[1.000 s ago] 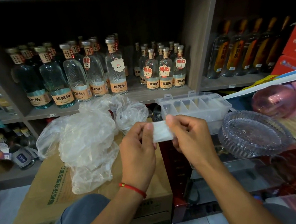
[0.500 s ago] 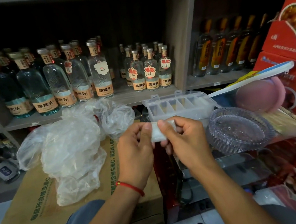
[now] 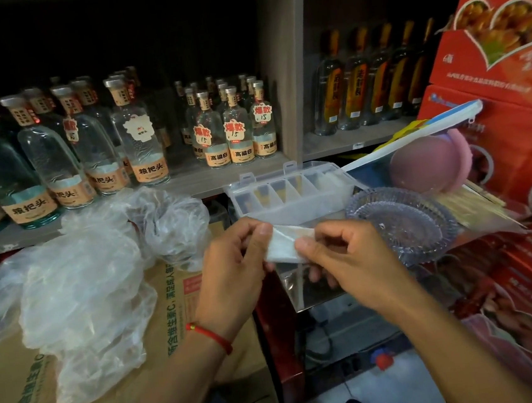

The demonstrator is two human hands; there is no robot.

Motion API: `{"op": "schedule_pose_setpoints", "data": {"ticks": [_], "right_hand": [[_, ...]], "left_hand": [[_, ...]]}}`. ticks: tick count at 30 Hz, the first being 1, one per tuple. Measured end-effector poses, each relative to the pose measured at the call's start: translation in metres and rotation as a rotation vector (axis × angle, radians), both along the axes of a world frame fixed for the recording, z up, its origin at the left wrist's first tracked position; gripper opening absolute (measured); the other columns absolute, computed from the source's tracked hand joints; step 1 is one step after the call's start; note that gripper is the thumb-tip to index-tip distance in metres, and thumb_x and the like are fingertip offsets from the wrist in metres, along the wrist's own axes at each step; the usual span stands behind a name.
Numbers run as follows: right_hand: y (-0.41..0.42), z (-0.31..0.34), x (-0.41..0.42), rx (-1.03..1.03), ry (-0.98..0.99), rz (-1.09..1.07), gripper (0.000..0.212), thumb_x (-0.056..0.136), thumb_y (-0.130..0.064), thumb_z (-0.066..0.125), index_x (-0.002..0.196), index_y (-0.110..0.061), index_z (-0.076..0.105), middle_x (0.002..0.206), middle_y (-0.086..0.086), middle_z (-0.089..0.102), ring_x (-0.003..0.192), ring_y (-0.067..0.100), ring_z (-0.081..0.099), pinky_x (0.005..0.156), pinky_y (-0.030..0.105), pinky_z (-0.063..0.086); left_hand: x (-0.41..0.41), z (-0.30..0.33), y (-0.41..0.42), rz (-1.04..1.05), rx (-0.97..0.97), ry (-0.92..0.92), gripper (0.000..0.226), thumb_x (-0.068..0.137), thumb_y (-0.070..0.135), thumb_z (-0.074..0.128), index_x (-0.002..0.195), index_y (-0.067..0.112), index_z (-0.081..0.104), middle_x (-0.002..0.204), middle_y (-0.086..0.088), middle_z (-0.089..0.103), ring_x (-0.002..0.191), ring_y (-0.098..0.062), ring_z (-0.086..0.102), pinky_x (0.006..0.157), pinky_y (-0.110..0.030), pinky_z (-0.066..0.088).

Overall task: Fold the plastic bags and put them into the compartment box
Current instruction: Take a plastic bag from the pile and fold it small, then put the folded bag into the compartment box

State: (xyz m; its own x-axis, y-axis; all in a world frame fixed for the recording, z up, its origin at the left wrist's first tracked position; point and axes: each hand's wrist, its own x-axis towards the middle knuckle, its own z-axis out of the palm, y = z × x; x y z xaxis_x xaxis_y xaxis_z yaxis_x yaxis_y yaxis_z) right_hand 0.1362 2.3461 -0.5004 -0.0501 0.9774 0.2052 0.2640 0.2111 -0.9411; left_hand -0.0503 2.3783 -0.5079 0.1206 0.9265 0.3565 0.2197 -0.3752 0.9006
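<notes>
A small folded white plastic bag (image 3: 284, 244) is held between both hands in front of me. My left hand (image 3: 232, 270) pinches its left end with thumb and fingers. My right hand (image 3: 343, 259) pinches its right end, fingers curled under it. Just beyond the hands stands the clear compartment box (image 3: 290, 198), lid open, with folded plastic in its right-hand cells. A heap of loose clear plastic bags (image 3: 83, 286) lies to the left on a cardboard carton (image 3: 178, 315).
A ribbed glass dish (image 3: 401, 223) sits right of the box, with a pink round object (image 3: 428, 164) and bamboo sticks (image 3: 475, 205) behind it. Shelves of liquor bottles (image 3: 140, 139) fill the back. Red gift boxes (image 3: 499, 62) stack at the right.
The camera has swung right and closer. My hands have drawn slightly apart, and the folded bag has opened a little between them, showing a crease.
</notes>
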Motion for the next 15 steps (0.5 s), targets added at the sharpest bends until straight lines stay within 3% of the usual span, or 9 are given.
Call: {"op": "schedule_pose_setpoints", "data": {"ticks": [3,6,8,10,12,15], "right_hand": [[0.005,-0.003,0.015,0.035,-0.047,-0.102,0.019,0.099,-0.026,0.071,0.081,-0.022,0.075,0.06,0.002,0.068,0.049,0.003,0.058,0.05,0.015,0.043],[0.018,-0.004,0.028,0.065,-0.068,-0.198,0.022,0.099,-0.028,0.071,0.08,-0.018,0.073,0.059,0.001,0.068,0.052,0.006,0.062,0.053,0.026,0.052],[0.026,-0.002,0.036,0.077,-0.061,-0.244,0.021,0.1,-0.029,0.07,0.082,-0.02,0.074,0.061,-0.001,0.069,0.052,0.006,0.063,0.053,0.03,0.055],[0.037,-0.003,0.046,0.095,-0.101,-0.291,0.024,0.1,-0.032,0.069,0.08,-0.019,0.073,0.062,0.0,0.07,0.05,0.004,0.059,0.05,0.025,0.048],[0.05,-0.003,0.055,0.088,-0.106,-0.308,0.024,0.099,-0.033,0.07,0.083,-0.015,0.074,0.067,0.002,0.072,0.053,0.003,0.06,0.053,0.025,0.046],[0.07,-0.002,0.069,0.077,-0.006,-0.321,0.008,0.096,-0.025,0.074,0.092,-0.02,0.079,0.082,-0.003,0.078,0.072,0.008,0.071,0.068,0.033,0.057]], "left_hand": [[0.004,0.011,0.014,-0.206,-0.085,0.056,0.034,0.102,0.035,0.05,0.099,0.009,0.07,0.07,-0.003,0.072,0.058,-0.014,0.065,0.056,-0.027,0.053],[0.006,0.026,0.037,-0.381,-0.214,0.147,0.051,0.096,0.048,0.044,0.111,0.006,0.07,0.083,-0.004,0.077,0.071,-0.019,0.071,0.064,-0.027,0.058],[0.008,0.035,0.056,-0.437,-0.238,0.25,0.038,0.099,0.039,0.055,0.113,0.008,0.071,0.095,-0.004,0.078,0.083,-0.023,0.073,0.072,-0.033,0.06],[0.014,0.042,0.077,-0.456,-0.2,0.335,0.019,0.1,0.023,0.063,0.106,0.007,0.072,0.096,-0.003,0.078,0.088,-0.027,0.073,0.075,-0.034,0.06],[0.024,0.049,0.098,-0.447,-0.142,0.385,0.011,0.099,0.018,0.065,0.099,0.009,0.072,0.092,-0.001,0.079,0.083,-0.021,0.073,0.069,-0.028,0.058],[0.04,0.056,0.132,-0.419,-0.045,0.461,0.009,0.097,0.017,0.068,0.095,0.01,0.074,0.08,0.007,0.077,0.072,-0.006,0.069,0.061,-0.017,0.054]]}}
